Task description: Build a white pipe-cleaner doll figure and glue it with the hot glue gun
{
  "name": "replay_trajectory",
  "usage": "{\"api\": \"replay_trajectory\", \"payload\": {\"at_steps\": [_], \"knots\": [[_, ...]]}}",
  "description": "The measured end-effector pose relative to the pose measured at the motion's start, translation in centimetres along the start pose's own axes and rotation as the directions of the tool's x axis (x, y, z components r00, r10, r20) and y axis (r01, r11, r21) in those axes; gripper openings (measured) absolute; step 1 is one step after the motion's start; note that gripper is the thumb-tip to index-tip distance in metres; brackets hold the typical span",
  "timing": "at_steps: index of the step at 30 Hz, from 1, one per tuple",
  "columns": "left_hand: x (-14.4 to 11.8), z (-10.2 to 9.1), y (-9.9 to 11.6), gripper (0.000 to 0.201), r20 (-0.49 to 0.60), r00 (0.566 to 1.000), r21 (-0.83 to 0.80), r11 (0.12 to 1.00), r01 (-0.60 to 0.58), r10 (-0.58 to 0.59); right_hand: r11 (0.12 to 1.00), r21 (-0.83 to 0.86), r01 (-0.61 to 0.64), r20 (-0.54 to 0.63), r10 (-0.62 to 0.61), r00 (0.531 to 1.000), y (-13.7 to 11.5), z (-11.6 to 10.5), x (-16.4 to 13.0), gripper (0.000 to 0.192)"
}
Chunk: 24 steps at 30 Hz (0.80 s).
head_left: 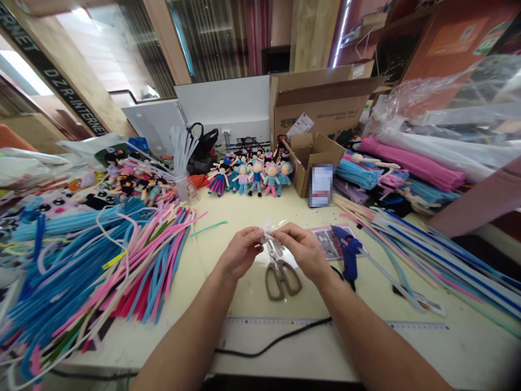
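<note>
Scissors [278, 266] lie on the pale yellow tabletop [236, 209], handle loops toward the person, and just over their blades two bare hands come together. From where I stand, the left hand [244, 250] has thumb and forefinger pinched nearly closed on a small white piece [267, 231], the other fingers curled under. The right hand [299, 247] pinches at the same piece from its own side, fingers bent in; the piece is too small and blurred for me to make out its shape.

Beside the right hand a blue glue gun [349, 252] rests with its nozzle over a printed sheet [325, 244]. A thin green strip [208, 228] lies beyond the left hand, to its left. Thick heaps of coloured fuzzy stems [81, 266] spread across the left side, and small dolls [256, 176] crowd together at the back, next to an open cardboard box [299, 157]. Nearer the person, a black cable [268, 350] snakes between the forearms.
</note>
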<state>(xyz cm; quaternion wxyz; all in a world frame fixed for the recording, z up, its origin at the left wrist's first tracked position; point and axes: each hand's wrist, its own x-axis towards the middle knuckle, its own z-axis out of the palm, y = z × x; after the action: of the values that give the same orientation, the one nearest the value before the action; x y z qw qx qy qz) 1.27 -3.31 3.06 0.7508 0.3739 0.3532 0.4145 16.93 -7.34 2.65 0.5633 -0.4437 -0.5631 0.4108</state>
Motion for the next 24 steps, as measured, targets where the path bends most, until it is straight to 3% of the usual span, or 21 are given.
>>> {"api": "replay_trajectory", "payload": {"at_steps": [4,10,14,20,24], "knots": [[0.1,-0.3,0.2,0.021,0.025,1.000,-0.014,1.000,0.009,-0.008,0.994,0.105,-0.006,-0.039,0.010,0.999,0.2,-0.4,0.2,0.014],[0.1,-0.5,0.2,0.021,0.092,0.996,-0.002,1.000,0.009,-0.009,0.986,-0.079,0.146,0.020,-0.145,0.989,0.0,-0.2,-0.1,0.008],[0.3,-0.8,0.1,0.022,0.150,0.989,0.026,1.000,-0.007,0.004,0.991,-0.037,0.130,-0.018,-0.130,0.991,0.1,-0.4,-0.1,0.011],[0.5,-1.2,0.0,0.021,0.230,0.973,0.063,0.998,-0.022,0.007,0.965,-0.137,0.225,0.106,-0.212,0.972,-0.4,-0.6,-0.1,0.009],[0.4,-1.4,0.3,0.017,0.285,0.958,0.082,0.994,-0.067,0.040,0.968,-0.128,0.215,0.147,-0.196,0.970,-0.6,-0.4,-0.1,0.010]]}}
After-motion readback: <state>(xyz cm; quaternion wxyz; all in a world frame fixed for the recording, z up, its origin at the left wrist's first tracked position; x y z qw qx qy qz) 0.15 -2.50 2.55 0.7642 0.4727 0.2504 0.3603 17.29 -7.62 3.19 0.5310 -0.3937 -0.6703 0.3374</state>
